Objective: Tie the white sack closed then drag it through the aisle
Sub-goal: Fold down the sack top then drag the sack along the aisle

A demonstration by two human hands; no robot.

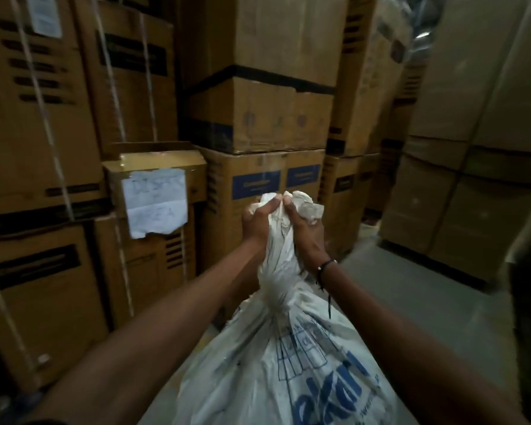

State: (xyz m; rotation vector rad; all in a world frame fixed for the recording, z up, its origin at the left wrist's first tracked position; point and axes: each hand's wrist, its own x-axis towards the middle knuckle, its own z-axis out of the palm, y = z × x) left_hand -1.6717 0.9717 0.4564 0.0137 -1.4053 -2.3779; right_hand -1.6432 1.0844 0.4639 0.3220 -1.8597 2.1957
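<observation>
Both hands are up on the neck of the white sack [288, 363], w/ the left hand [258, 222] and right hand [304, 231] side by side, each grip clamped shut on the bunched cloth above a cinched knot [275, 289]. The loose mouth [301, 204] sprouts out above the fists. The sack body sits low in the view, centre-right, leaning toward the person; its base is out of shot, so whether it rests flat on the floor [396, 286] can't be told.

Judgement: the tie looks about done & this is the last snug-up, or the start of the haul. To do it well: pull the tail straight away from the knot, both hands even, so the cinch bites rather than slips. Check the knot holds before any dragging. Then keep the grips close above the knot, not out at the floppy mouth, as cloth there may tear or slide.

The aisle runs to the right, between stacked cartons [258, 118] and the wrapped stack [472, 179]. Near the left cartons, a carton w/ a paper note [157, 200] juts out; steer clear of that corner.
</observation>
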